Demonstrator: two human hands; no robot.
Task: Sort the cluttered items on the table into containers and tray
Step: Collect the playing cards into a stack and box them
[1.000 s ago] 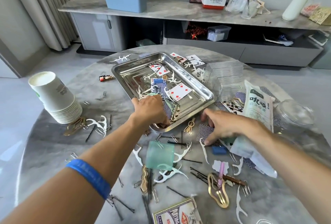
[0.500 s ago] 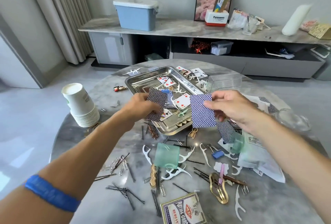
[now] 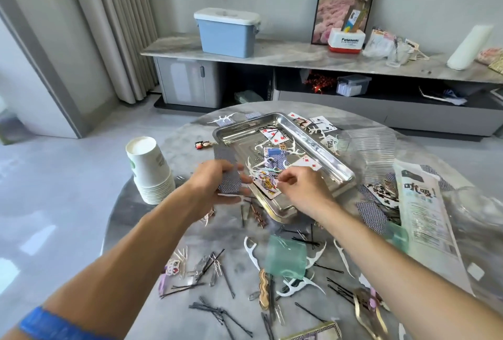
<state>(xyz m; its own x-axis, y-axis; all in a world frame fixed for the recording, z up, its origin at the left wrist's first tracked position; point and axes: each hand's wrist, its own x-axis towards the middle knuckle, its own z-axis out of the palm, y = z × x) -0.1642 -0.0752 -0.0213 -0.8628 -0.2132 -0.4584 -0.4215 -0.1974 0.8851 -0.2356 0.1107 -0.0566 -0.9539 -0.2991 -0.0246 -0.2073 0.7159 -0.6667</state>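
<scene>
A person's left hand (image 3: 217, 184) grips a small stack of blue-backed playing cards (image 3: 228, 176), fingers (image 3: 239, 168) curled round the edges, just beside the near-left corner of a steel tray (image 3: 321, 149) on a round marble worktop (image 3: 152, 203). The right hand (image 3: 302, 190) hovers over the tray's near end, its fingers narrowed to a pinch above a face card (image 3: 268, 186); whether they actually touch it cannot be told (the frame is blurred there). Beyond those fingers the tray holds more cards and white floss picks (image 3: 261, 165). To the left of the left hand stands a stack of paper cups (image 3: 149, 171). Nearer the camera than both hands lie black hairpins (image 3: 215, 309), a green translucent cup (image 3: 285, 258) on its side and further floss picks. To the right of the right hand sit loose cards and a printed packet (image 3: 424, 209).
</scene>
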